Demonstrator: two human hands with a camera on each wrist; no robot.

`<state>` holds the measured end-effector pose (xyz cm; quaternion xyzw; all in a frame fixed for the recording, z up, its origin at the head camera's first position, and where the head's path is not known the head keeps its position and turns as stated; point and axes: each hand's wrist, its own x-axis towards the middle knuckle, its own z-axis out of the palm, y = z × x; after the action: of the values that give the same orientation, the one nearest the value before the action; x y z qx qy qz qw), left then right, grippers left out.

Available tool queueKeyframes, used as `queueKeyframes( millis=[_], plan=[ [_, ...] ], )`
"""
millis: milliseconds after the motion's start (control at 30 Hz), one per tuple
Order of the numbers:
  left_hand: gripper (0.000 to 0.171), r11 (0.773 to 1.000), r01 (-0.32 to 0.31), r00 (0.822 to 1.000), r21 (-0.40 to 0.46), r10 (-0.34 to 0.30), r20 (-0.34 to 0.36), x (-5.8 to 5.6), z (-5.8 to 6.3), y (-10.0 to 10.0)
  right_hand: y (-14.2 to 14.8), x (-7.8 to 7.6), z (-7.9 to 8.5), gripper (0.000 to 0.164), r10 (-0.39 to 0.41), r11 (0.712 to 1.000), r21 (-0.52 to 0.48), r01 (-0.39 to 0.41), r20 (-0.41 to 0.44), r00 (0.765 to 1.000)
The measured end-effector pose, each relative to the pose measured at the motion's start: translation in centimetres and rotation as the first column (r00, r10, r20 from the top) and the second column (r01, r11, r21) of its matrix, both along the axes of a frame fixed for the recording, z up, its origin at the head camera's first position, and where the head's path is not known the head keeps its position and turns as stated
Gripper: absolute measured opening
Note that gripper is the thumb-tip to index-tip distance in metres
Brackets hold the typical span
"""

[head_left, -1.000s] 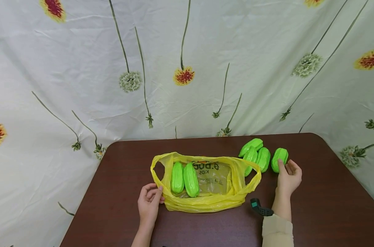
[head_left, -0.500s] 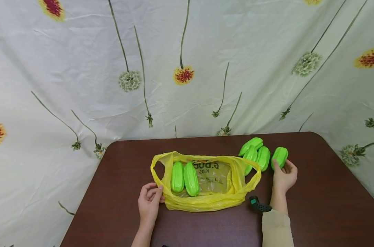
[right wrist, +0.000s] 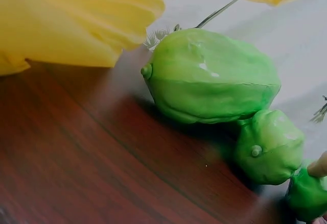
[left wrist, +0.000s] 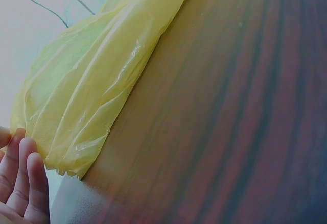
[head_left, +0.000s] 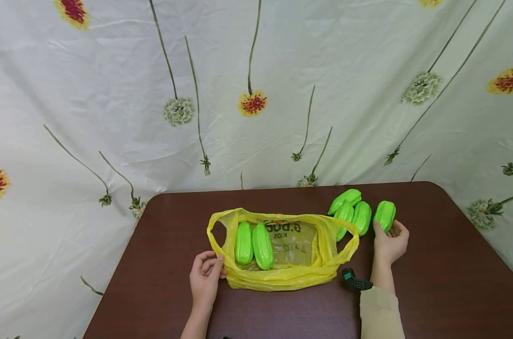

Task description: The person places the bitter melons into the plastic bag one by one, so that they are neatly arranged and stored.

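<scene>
A yellow plastic bag lies with its mouth spread, handle loops at left and right. Inside, on the left, two bright green, ridged, papaya-like fruits lie side by side. My left hand pinches the bag's left edge between thumb and fingers; the left wrist view shows these fingers at the gathered plastic. My right hand grips the near end of the rightmost green fruit, thumb on its left side and fingers on its right. A fingertip on that fruit shows at the right wrist view's edge.
Several more green fruits lie clustered between the bag and my right hand, partly behind the right handle. The dark brown table ends at a floral cloth hanging behind. A black device sits on my right wrist.
My right hand has moved slightly left and closed thumb and fingers round the near end of the rightmost fruit. The left hand and bag stay in place.
</scene>
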<state>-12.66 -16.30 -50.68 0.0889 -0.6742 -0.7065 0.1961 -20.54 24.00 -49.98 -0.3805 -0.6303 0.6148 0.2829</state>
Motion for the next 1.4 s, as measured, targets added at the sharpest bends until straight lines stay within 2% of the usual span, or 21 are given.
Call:
queueKeyframes(
  millis=[267, 333, 667, 967, 1133, 1400],
  plan=[
    [0.022, 1.000, 0.000, 1.000, 0.005, 0.000, 0.008, 0.0, 0.0, 0.0, -0.1, 0.2, 0.7, 0.057, 0.009, 0.996, -0.085, -0.009, 0.004, 1.000],
    [0.023, 1.000, 0.002, 1.000, 0.003, -0.002, 0.010, 0.0, 0.0, 0.0, -0.2, 0.4, 1.1, 0.057, 0.011, 0.997, -0.077, -0.012, -0.004, 1.000],
    [0.024, 1.000, 0.001, 1.000, -0.001, -0.001, -0.006, 0.0, -0.1, 0.0, -0.6, 0.8, 3.3, 0.056, -0.005, 0.993, -0.115, -0.012, -0.147, 0.989],
    [0.023, 1.000, -0.006, 1.000, -0.009, 0.006, 0.007, 0.0, 0.0, 0.0, -1.8, 0.9, 6.2, 0.053, 0.034, 0.994, -0.095, -0.059, -0.251, 0.967],
    [0.023, 1.000, -0.008, 1.000, -0.014, 0.008, 0.009, 0.0, 0.0, 0.0, -2.7, 1.2, 7.5, 0.049, 0.062, 0.992, -0.086, -0.093, -0.318, 0.946],
    [0.022, 1.000, -0.008, 1.000, -0.006, 0.008, 0.002, 0.0, 0.1, 0.0, -4.3, 2.0, 9.3, 0.043, 0.124, 0.983, -0.084, -0.166, -0.370, 0.921]
  ],
)
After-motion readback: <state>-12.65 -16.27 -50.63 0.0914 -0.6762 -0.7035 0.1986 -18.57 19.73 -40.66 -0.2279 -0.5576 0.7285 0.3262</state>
